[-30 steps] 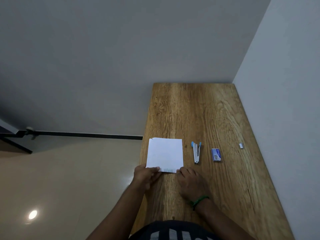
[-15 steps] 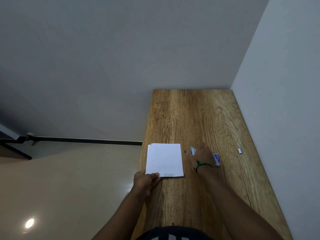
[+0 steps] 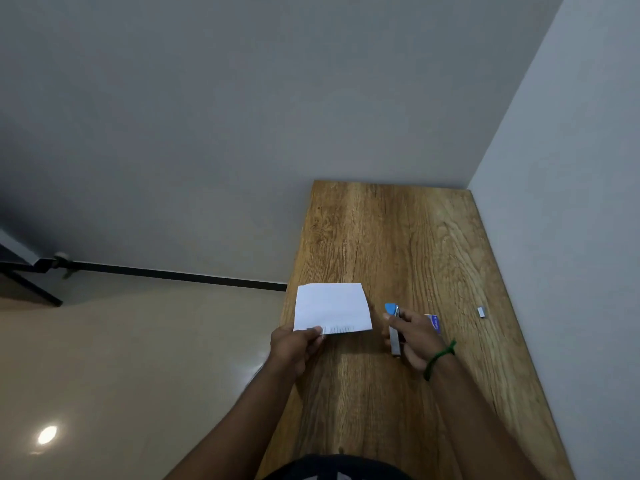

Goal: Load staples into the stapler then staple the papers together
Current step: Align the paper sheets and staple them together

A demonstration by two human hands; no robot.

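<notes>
The white papers are lifted at the left edge of the wooden table, pinched at their near left corner by my left hand. My right hand grips the small metal stapler, whose blue tip points away from me, just right of the papers. The blue staple box lies on the table partly behind my right hand. A small strip of staples lies farther right near the wall.
The table runs along a grey wall on the right and ends at another wall at the back. Its left edge drops to a shiny beige floor.
My right hand went from the papers' near edge to the stapler, took hold of it and drew it toward me. My left hand raised the papers slightly.
</notes>
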